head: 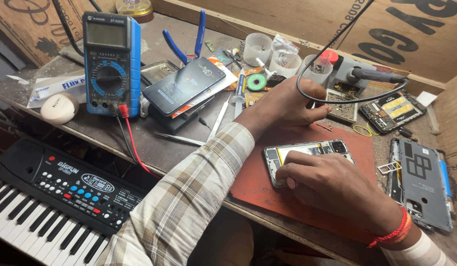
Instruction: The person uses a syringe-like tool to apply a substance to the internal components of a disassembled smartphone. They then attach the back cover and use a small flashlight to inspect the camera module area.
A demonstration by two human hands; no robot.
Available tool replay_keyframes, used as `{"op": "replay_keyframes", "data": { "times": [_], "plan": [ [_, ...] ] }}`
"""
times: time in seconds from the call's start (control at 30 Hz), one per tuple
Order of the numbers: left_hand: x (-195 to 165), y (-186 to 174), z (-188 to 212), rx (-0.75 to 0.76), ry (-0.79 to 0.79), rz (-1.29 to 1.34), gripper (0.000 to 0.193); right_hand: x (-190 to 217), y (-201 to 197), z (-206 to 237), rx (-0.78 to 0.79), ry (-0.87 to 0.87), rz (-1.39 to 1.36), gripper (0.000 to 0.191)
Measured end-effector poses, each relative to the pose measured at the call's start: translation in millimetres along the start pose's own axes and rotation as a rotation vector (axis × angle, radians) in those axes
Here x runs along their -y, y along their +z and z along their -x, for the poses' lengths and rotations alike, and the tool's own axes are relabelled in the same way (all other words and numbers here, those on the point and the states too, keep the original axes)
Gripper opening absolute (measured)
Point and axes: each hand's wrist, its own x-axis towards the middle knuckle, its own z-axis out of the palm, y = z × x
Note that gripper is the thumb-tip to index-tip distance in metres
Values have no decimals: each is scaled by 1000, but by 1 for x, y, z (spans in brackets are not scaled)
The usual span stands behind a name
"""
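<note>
A cluttered wooden bench (154, 148) carries everything, with a black electronic keyboard (56, 197) below its near edge. On the bench lies a red-brown work mat (258, 182), and on it an opened smartphone (307, 155) with its back removed, near the middle of the mat. The right hand (332, 184) rests on the opened smartphone, fingers curled and the fingertips pressing on its lower part; this grip is closed down onto the phone rather than wrapped around it. The left hand (287, 106) reaches across to the far edge of the mat, fingers bent toward a small parts tray (342, 106); whether its grip has hold of anything I cannot tell, as the fingertips are hidden. A black cable (337, 100) loops over that hand. To the right lies a grey phone back frame (424, 184), and beyond it another open phone (392, 112). At the left stands a blue multimeter (112, 64), with a boxed phone (184, 86) beside it, blue-handled pliers (186, 42) behind, and tweezers (181, 139) near the sleeve.
</note>
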Motion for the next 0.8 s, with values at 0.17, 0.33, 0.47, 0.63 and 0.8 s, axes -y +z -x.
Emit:
{"op": "replay_keyframes", "data": {
  "times": [0.17,0.33,0.47,0.63,0.8],
  "plan": [
    [0,-1,0,-1,18,28,28,1,2,-1,1,-9,57,9],
    [1,-2,0,17,17,9,29,2,3,-1,-23,-20,71,10],
    [0,-3,1,4,17,15,29,3,4,-2,-26,-32,71,8],
    [0,-2,2,21,-14,18,29,2,5,-3,-40,-10,49,9],
    [1,-1,3,-20,32,23,29,-1,0,-1,-52,14,-11,12]
  ]
}}
